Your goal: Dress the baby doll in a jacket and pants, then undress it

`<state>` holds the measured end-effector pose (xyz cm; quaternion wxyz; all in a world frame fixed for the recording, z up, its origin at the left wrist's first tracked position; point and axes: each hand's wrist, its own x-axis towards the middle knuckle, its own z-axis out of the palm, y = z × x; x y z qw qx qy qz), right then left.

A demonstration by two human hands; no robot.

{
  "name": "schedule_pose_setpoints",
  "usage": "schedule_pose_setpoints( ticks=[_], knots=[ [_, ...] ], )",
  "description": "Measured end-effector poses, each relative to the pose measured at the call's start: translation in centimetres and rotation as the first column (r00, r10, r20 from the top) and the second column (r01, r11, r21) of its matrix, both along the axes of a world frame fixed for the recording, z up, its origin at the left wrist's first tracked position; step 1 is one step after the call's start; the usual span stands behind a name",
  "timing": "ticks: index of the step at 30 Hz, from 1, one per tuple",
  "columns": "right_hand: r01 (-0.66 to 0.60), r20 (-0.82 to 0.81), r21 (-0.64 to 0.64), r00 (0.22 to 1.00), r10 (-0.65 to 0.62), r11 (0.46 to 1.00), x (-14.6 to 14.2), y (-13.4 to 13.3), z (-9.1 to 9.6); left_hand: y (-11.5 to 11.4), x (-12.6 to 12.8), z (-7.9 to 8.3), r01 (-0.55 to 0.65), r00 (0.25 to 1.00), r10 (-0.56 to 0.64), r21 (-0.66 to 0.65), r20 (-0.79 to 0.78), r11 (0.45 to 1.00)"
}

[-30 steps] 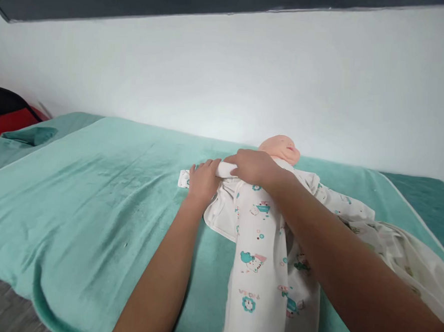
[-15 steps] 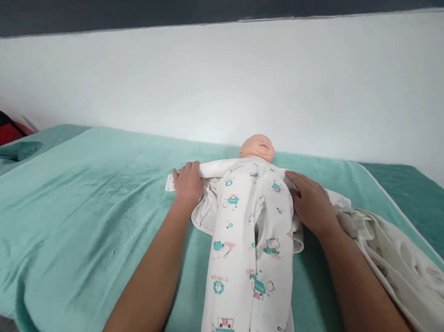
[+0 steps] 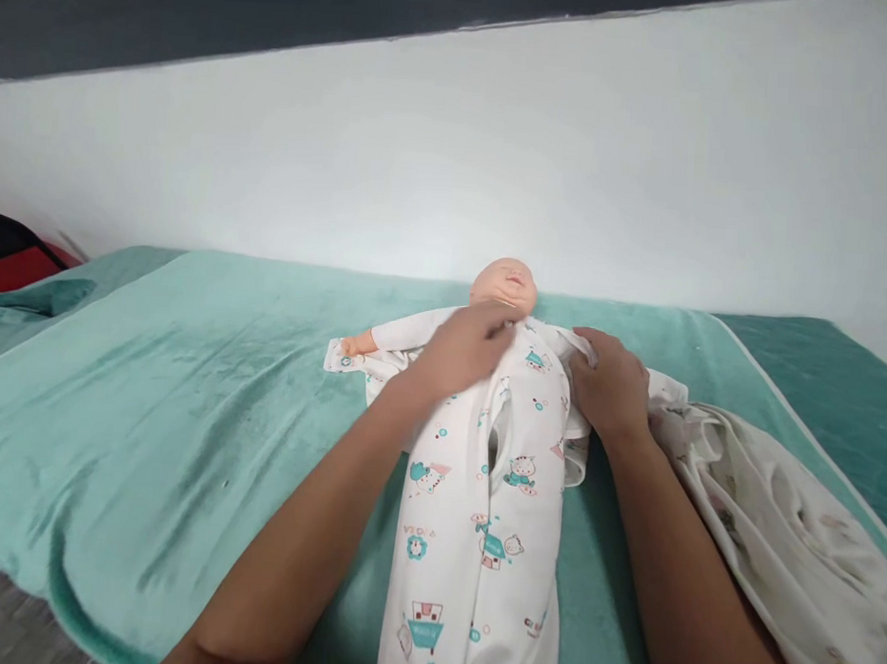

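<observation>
A baby doll (image 3: 504, 279) lies on its back, its head near the wall, with a long white printed swaddle wrap (image 3: 442, 532) over its chest and legs. My left hand (image 3: 471, 346) reaches across the doll's chest, fingers closed at the wrap's neck edge just under the chin. At the doll's shoulder on the right, my right hand (image 3: 610, 382) pinches the wrap's upper edge between thumb and fingers. The doll's white-sleeved arm (image 3: 414, 330) stretches out to the left over a spread wing of the wrap. Its other arm is hidden by my right hand.
A teal plush blanket (image 3: 182, 436) covers the surface, with a darker teal cloth (image 3: 807, 394) at the right. Crumpled white printed fabric (image 3: 784, 533) lies beside my right forearm. A white wall (image 3: 454, 162) rises behind. A red and black item (image 3: 4, 260) sits far left.
My left hand has left the doll's outstretched arm and moved right to the neck edge, uncovering the doll's hand. My right hand now grips a raised fold at the shoulder.
</observation>
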<state>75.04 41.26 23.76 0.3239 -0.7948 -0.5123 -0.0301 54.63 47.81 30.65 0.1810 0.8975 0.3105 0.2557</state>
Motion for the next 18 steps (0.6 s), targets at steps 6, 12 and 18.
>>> schedule_pose_setpoints(
  ticks=[6, 12, 18],
  knots=[
    [0.015, -0.048, 0.037, 0.999, -0.014, 0.999, 0.5, 0.2, -0.1, 1.1, 8.9, 2.3, 0.128, 0.739, -0.116, -0.031, -0.664, 0.991],
    [0.034, -0.097, 0.053, 0.995, -0.029, 0.998, 1.1, 0.2, -0.2, 0.9, 12.7, 1.7, 0.073, 0.628, -0.068, -0.028, -0.775, 0.997],
    [0.124, -0.205, -0.037, 0.97, -0.129, 0.992, 1.3, -0.1, 0.7, 0.7, 11.6, 2.3, 0.038, 0.661, -0.005, 0.027, -0.75, 0.999]
  ],
)
